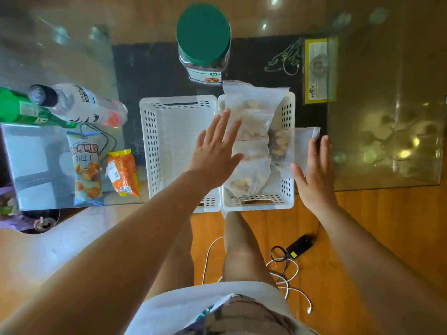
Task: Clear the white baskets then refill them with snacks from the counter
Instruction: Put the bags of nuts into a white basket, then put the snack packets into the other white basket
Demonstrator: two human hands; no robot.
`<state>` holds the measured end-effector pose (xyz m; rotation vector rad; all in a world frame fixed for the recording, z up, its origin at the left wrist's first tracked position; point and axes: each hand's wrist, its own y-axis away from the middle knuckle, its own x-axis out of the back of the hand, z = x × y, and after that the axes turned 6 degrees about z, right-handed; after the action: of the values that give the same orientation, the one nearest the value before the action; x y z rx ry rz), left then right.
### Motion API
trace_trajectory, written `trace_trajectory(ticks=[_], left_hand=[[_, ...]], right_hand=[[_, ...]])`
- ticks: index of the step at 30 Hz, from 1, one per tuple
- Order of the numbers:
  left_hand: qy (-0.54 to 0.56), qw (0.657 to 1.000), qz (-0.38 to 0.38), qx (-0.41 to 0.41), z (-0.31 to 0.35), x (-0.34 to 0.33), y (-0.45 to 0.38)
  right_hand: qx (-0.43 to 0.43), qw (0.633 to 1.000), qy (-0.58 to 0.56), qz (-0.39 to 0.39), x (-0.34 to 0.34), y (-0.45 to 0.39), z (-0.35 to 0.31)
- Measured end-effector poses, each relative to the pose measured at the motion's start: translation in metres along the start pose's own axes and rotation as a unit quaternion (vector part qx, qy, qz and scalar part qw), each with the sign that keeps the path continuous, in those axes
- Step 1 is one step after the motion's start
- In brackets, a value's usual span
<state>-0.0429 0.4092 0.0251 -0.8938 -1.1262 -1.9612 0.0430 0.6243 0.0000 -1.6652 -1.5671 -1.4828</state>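
Both grips flat, holding nothing: left hand (212,153) over the basket seam, right hand (314,175) beside right basket (287,189), likely steadying zip bags (251,141). Left basket (154,146) bare.

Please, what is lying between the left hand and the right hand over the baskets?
In the head view, clear zip bags of snacks lie between the left hand and the right hand, piled in the right white basket.

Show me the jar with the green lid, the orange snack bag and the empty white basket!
Green-lidded jar (203,35), head view, middle of its lid.
Orange snack bag (123,174), head view, its front.
Empty white basket (150,141), head view, its left wall.
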Motion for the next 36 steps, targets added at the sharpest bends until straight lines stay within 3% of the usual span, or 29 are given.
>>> trace_trajectory(ticks=[4, 7, 15, 19, 23, 26, 31, 36], left_hand=[[0.128, 0.990, 0.026, 0.045, -0.018, 0.022, 0.026], [0.220, 0.969, 0.030, 0.112, -0.045, 0.040, 0.056], [0.309, 0.890, 0.101, 0.320, -0.172, 0.052, 0.146], [0.322, 0.844, 0.135, 0.408, -0.239, 0.039, 0.171], [0.329, 0.808, 0.170, 0.458, -0.282, 0.025, 0.171], [0.322, 0.814, 0.178, 0.450, -0.300, 0.014, 0.159], [0.329, 0.824, 0.123, 0.445, -0.311, -0.001, 0.139], [0.319, 0.828, 0.072, 0.456, -0.309, -0.012, 0.134]], right_hand=[[-0.001, 0.992, -0.088, 0.096, 0.018, 0.016, -0.052], [0.044, 0.982, -0.155, 0.095, 0.020, 0.028, -0.104], [0.112, 0.956, -0.260, -0.073, -0.067, 0.058, -0.257], [0.107, 0.958, -0.216, -0.155, -0.120, 0.065, -0.305], [0.072, 0.973, -0.140, -0.172, -0.165, 0.068, -0.327], [-0.005, 0.980, -0.115, -0.165, -0.188, 0.064, -0.331], [-0.112, 0.969, -0.161, -0.147, -0.208, 0.057, -0.333], [-0.098, 0.970, -0.152, -0.161, -0.206, 0.054, -0.333]])
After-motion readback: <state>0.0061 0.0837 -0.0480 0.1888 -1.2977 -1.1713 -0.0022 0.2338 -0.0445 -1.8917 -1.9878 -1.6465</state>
